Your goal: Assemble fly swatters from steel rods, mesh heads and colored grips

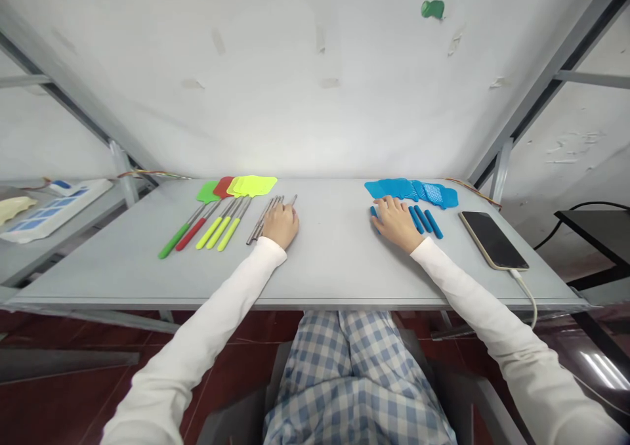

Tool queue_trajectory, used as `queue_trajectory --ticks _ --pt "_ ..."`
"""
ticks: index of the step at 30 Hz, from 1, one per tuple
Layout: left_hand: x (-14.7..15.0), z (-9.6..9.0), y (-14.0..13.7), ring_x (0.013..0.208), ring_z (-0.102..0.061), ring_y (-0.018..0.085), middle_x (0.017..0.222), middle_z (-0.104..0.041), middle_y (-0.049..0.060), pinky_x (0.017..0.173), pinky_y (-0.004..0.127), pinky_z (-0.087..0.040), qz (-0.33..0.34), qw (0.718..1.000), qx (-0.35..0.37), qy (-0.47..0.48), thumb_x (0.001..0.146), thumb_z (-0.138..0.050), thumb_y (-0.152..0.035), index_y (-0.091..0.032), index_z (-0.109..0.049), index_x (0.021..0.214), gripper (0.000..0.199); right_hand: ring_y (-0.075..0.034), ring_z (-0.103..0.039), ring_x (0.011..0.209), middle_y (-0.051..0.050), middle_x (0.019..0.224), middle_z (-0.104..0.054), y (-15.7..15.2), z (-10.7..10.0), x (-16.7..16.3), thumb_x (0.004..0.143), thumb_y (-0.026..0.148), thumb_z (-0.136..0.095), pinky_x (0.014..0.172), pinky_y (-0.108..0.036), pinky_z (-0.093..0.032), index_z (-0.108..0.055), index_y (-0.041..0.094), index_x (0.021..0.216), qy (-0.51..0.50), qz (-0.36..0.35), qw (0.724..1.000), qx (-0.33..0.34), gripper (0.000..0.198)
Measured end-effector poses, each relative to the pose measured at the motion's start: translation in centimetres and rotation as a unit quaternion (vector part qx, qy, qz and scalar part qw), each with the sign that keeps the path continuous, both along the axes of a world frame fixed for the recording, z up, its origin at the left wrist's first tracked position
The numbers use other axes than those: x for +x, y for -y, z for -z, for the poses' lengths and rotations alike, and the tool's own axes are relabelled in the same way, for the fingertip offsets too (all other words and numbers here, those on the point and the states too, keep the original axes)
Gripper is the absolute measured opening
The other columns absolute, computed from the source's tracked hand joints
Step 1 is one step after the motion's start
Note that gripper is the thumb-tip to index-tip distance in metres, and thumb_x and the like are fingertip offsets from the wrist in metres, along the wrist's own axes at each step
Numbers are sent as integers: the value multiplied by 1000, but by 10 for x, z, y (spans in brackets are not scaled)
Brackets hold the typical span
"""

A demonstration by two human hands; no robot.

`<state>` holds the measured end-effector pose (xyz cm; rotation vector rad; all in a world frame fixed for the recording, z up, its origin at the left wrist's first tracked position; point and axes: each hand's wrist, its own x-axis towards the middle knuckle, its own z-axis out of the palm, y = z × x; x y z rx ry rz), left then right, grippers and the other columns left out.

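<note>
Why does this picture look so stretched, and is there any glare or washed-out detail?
In the head view, the table flares widely toward the viewer, probably a wide-angle lens effect; in the same head view, white streaks of glare mark the shiny floor at lower right; also in the head view, the yellow swatter heads look flat, their detail mostly lost.

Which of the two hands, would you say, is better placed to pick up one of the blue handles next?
Probably the right hand: it is down among the blue handles, while the left hand is well to the left, at the metal rods.
</note>
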<state>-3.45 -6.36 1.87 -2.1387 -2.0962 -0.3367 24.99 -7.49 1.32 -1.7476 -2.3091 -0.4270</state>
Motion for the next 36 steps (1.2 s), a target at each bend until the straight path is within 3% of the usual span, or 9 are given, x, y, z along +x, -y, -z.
queue_trajectory --ticks 3,8,14,16,17,21,23,29,36 --pt "10 -5 7 104 -61 29 110 -64 15 89 39 -46 46 999 -1 18 93 -34 -23 -14 -60 116 36 -33 -53 103 -20 112 -62 -1 0 2 95 34 -42 82 -38 -31 -58 8 118 -9 47 999 -19 37" --pt "25 -7 4 115 -56 33 121 -58 20 94 42 -45 20 1000 -6 0 90 -48 -33 -10 -57 124 42 -29 -55 102 -13 108 -66 -3 0 1 94 32 -47 85 -37 -29 -64 16 108 -46 -20 998 -37 27" --pt "26 -5 -32 106 -62 32 97 -68 15 94 41 -44 45 976 -60 202 74 -63 -17 -16 -69 85 12 -27 -55 103 -12 109 -65 -5 1 2 91 26 -51 85 -37 -29 -66 16 105 -67 -55 995 -45 22" --pt "33 -6 -43 96 -64 29 79 -68 9 92 39 -45 72 935 -67 341 66 -70 -15 -18 -65 71 8 -26 -56 101 -11 107 -66 -6 1 3 91 24 -52 86 -36 -30 -65 17 104 -77 -70 994 -44 20" --pt "38 -6 -47 89 -65 26 73 -66 7 90 38 -47 93 897 -88 422 65 -73 -17 -18 -64 70 10 -25 -56 101 -11 107 -66 -7 1 3 91 23 -52 85 -36 -30 -65 17 104 -82 -79 993 -43 19" --pt "63 -3 -53 73 -67 16 76 -67 3 84 36 -52 178 686 -181 682 72 -73 -25 -14 -61 84 20 -25 -55 102 -12 109 -65 -9 3 4 94 22 -47 84 -35 -30 -62 17 107 -91 -86 991 -34 21" --pt "71 2 -53 74 -69 14 79 -68 3 86 34 -53 180 628 -155 742 74 -72 -22 -14 -58 87 21 -26 -54 102 -13 111 -64 -11 5 6 95 20 -44 83 -36 -30 -62 17 110 -80 -67 994 -29 24" --pt "70 19 -52 74 -70 12 73 -64 -1 90 33 -52 121 572 -95 806 77 -64 -14 -15 -54 82 11 -29 -53 104 -15 111 -63 -15 8 11 96 15 -37 81 -37 -30 -62 15 115 -74 30 996 -43 32" --pt "70 18 -50 74 -70 13 74 -64 -2 91 34 -52 129 583 -91 797 74 -66 -17 -17 -53 83 15 -29 -53 102 -15 108 -64 -15 9 10 95 17 -39 80 -37 -30 -62 16 112 -114 2 993 -19 29"
